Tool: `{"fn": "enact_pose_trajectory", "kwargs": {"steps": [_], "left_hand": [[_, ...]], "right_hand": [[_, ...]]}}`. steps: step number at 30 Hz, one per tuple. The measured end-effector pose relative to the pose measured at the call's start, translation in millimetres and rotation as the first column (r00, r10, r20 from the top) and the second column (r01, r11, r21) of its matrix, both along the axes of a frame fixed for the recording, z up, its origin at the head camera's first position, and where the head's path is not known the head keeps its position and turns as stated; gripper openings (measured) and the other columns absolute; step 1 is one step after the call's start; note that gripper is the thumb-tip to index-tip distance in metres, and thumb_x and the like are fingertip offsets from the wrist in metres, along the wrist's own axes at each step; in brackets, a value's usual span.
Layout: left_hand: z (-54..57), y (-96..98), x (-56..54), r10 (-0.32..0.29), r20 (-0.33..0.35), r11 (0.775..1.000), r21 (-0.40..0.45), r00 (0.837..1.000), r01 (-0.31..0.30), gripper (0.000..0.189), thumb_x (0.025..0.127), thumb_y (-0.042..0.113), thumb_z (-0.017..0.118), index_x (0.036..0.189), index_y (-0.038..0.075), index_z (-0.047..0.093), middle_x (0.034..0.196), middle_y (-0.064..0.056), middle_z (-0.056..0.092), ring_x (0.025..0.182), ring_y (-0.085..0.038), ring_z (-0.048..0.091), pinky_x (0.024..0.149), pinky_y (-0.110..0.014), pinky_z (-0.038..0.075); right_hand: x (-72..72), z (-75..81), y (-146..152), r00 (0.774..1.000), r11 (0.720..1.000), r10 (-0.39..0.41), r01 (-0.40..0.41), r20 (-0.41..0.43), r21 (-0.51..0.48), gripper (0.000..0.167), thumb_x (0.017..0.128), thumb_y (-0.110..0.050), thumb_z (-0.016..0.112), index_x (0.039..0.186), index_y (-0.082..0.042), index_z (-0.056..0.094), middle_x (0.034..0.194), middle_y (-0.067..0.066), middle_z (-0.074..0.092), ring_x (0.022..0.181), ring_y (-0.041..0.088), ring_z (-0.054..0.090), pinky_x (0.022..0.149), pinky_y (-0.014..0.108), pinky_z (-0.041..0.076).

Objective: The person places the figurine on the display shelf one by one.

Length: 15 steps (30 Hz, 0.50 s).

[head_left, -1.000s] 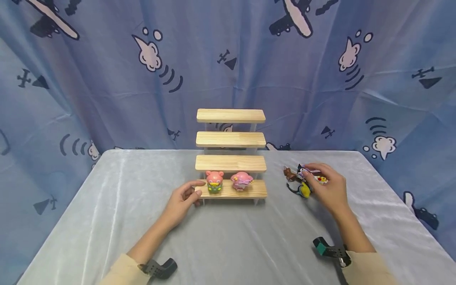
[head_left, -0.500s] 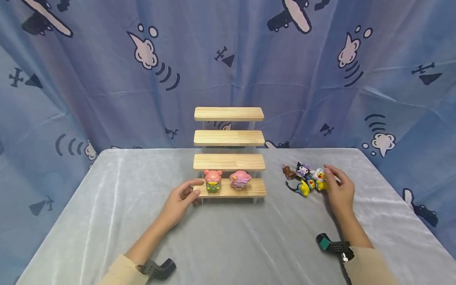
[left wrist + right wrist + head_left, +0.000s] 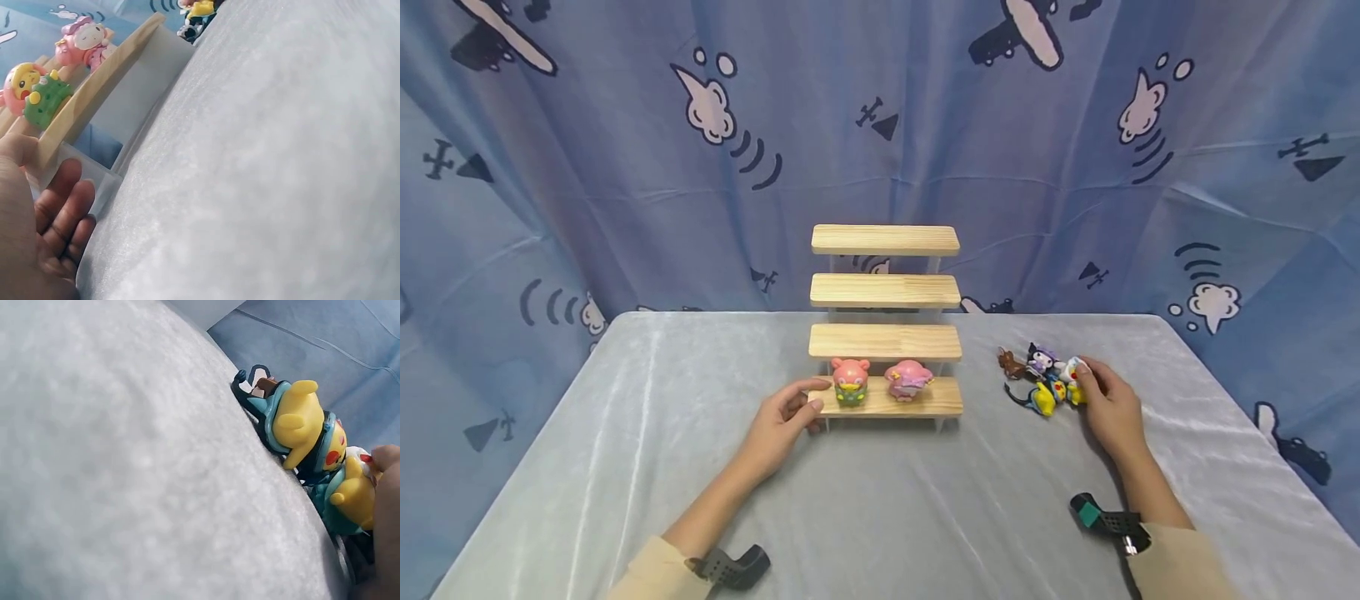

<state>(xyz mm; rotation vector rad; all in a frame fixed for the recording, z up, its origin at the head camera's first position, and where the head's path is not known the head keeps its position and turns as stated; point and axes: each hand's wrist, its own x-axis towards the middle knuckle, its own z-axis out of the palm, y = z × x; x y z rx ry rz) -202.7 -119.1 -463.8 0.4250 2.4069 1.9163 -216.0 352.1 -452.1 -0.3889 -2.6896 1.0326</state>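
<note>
A wooden four-step display stand [image 3: 886, 342] stands mid-table. My left hand [image 3: 778, 425] grips the left end of its lowest step, thumb on the wood and fingers curled below, beside the clear leg [image 3: 103, 181]. On that step sit a pink-and-green figurine [image 3: 850, 383] and a pink figurine [image 3: 908, 381]. At the right, my right hand [image 3: 1116, 412] pinches a yellow figurine with a white cap [image 3: 356, 494]; the hand hides part of it. Touching it is a yellow figurine in blue [image 3: 300, 422]. Behind these lie a black-and-purple figurine [image 3: 1041, 359] and a brown figurine [image 3: 1011, 364].
A pale velvety cloth [image 3: 880, 517] covers the table. Close behind the far table edge hangs a blue patterned curtain [image 3: 820, 108]. The upper steps of the stand rise toward it, the top step [image 3: 885, 240] being farthest back.
From over the black-and-purple figurine, my right hand has shifted right and come onto the white-capped yellow figurine. My left hand stays on the stand. The head view shifts slightly.
</note>
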Motion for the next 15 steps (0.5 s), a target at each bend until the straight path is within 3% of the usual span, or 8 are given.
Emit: {"fn": "enact_pose_trajectory", "kwargs": {"steps": [8,12,15], "left_hand": [[4.4,0.7,-3.1,0.009,0.000,1.000,-0.017,1.000,-0.009,0.029,0.102,0.023,0.061,0.129,0.013,0.065,0.080,-0.014,0.067,0.071,-0.014,0.065,0.072,-0.027,0.056],[3.4,0.2,-3.5,0.006,-0.002,1.000,-0.022,1.000,-0.006,0.029,0.102,0.022,0.061,0.129,0.014,0.065,0.080,-0.015,0.068,0.071,-0.014,0.065,0.072,-0.027,0.056],[1.5,-1.3,-2.4,0.007,0.008,1.000,-0.022,1.000,-0.007,0.029,0.102,0.021,0.061,0.129,0.012,0.065,0.080,-0.016,0.068,0.072,-0.013,0.066,0.072,-0.027,0.056]], "right_hand": [[-1.7,3.2,-1.9,0.999,1.000,0.027,-0.026,-0.048,0.002,0.057,0.108,-0.044,0.042,0.148,-0.004,0.047,0.140,0.030,0.054,0.125,0.043,0.051,0.104,0.058,0.040],[-2.2,2.1,-3.5,0.997,0.998,-0.042,0.039,-0.064,-0.044,0.055,0.105,-0.043,0.051,0.148,-0.009,0.050,0.133,0.023,0.062,0.106,0.015,0.057,0.091,0.028,0.044],[-2.7,-1.2,-6.2,0.987,0.985,-0.117,0.102,-0.108,-0.140,0.050,0.099,-0.037,0.064,0.142,-0.010,0.058,0.119,0.002,0.067,0.091,-0.009,0.052,0.079,0.006,0.040]]}}
